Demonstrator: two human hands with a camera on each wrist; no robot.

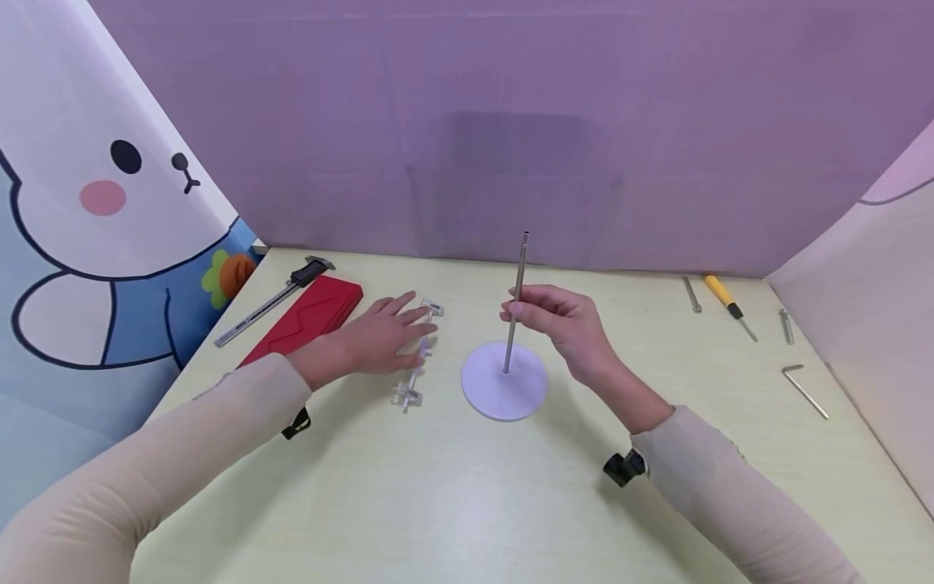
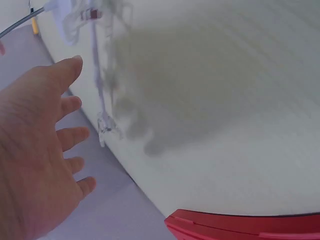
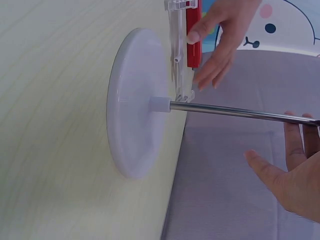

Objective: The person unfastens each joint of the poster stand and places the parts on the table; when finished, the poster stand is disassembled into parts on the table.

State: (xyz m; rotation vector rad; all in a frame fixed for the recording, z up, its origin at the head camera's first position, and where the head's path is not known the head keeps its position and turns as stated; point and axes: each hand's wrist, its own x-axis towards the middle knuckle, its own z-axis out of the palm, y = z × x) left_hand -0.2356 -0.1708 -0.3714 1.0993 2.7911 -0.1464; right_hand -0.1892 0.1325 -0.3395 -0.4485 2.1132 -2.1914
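Observation:
A thin metal rod point(image 1: 520, 284) stands nearly upright in the middle of a white round base point(image 1: 481, 397) on the table. The right hand point(image 1: 562, 324) pinches the rod at mid-height between thumb and fingertips; in the right wrist view a lower finger sticks out apart from it. To the left of the base lies a clear plastic bar with brackets at both ends point(image 1: 411, 395). Over this bar the left hand point(image 1: 383, 334) reaches with fingers straight and spread. In the left wrist view the bar point(image 2: 96, 65) is beside the fingertips, not gripped.
A red case point(image 1: 292, 328) and a digital caliper point(image 1: 270, 307) lie at the left. On the right are a yellow-handled screwdriver point(image 1: 722, 296), a small metal piece point(image 1: 691, 294), a bolt-like part point(image 1: 786, 326) and a hex key point(image 1: 806, 391). A purple curtain point(image 1: 511, 146) hangs behind the table.

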